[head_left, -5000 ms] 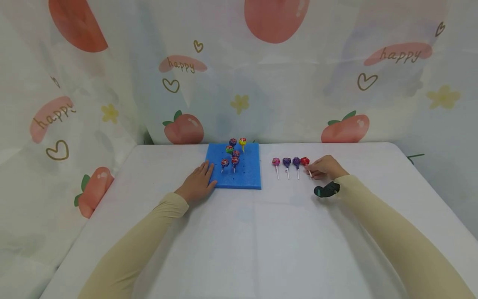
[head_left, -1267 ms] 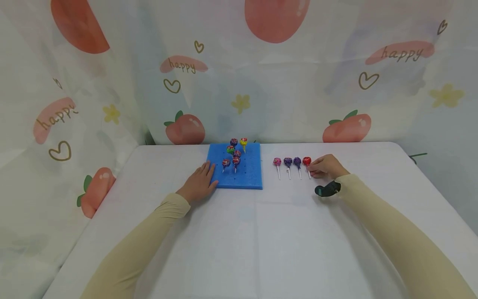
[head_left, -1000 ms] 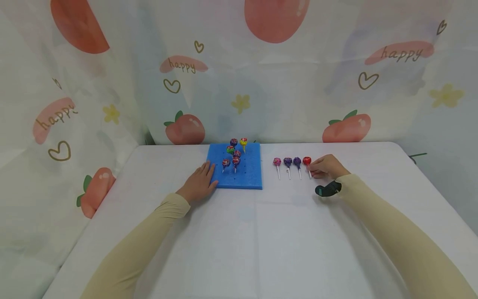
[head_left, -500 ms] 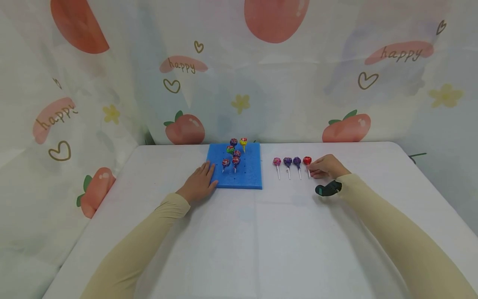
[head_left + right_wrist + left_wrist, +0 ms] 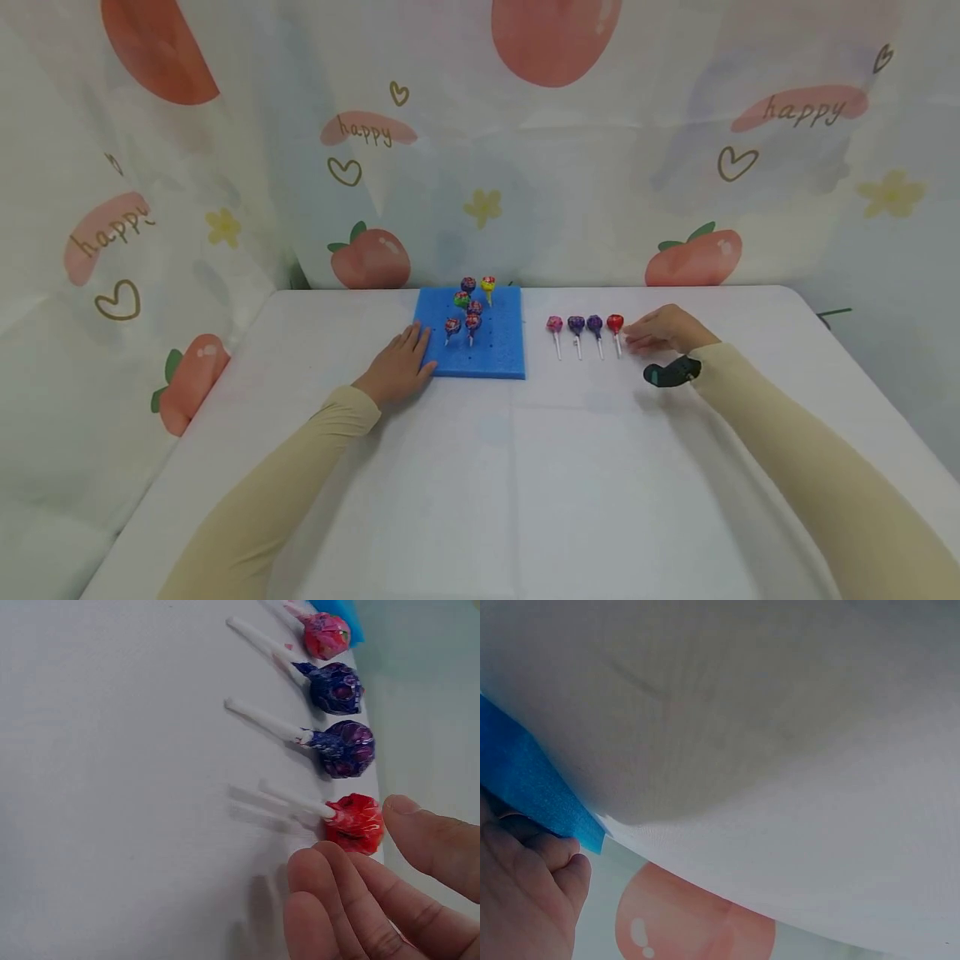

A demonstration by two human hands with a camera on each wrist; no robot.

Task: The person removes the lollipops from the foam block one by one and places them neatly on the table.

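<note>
Board (image 5: 498,358): blue, likely steadied by left hand (image 5: 396,368), fingers straight; six lollipops (image 5: 472,322) stand in it.
Row (image 5: 595,322): four more, perhaps spaced for easy reach.
Right hand (image 5: 671,330): thumb and fingers apart, beside red lollipop (image 5: 615,322).

L hand (image 5: 396,367) rests w/ fingers on L edge of blue board (image 5: 497,358). Six wrapped pops (image 5: 472,322) stand in it, incl. a yellow pop (image 5: 488,284) at back & a green pop (image 5: 461,298) nearer, to its L. R of board, lying in a row on white table (image 5: 450,500), sticks twd person: pink pop (image 5: 555,323), two dk purple pops (image 5: 595,323), red pop (image 5: 615,322). R hand (image 5: 670,330) is just beside red pop. Dk device (image 5: 670,372) at R wrist. Beige sleeves (image 5: 810,471). Backdrop (image 5: 570,183) has fruit, hearts, "happy".
</note>
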